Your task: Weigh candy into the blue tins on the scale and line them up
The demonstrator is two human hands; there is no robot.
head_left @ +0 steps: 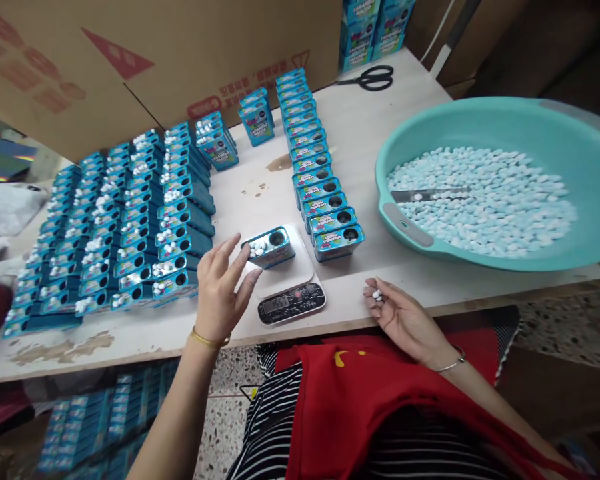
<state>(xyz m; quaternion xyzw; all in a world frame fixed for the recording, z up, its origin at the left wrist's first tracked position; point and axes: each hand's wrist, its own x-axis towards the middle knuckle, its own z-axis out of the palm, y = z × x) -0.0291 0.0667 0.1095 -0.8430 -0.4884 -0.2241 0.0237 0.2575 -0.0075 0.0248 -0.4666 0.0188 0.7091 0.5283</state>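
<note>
Left hand nears boxy glossy tin; right hand cups small oval candies.

The tin on the scale looks like glossy printed metal. The basin is smooth matt plastic, the candies chalky. The table is pale, stained laminate; the box is matt cardboard.

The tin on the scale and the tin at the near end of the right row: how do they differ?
The tin on the scale has white candies piled on top; the near tin of the right row has none. The first sits alone by the left hand; the second touches its row. Both are blue with a round hole.
</note>
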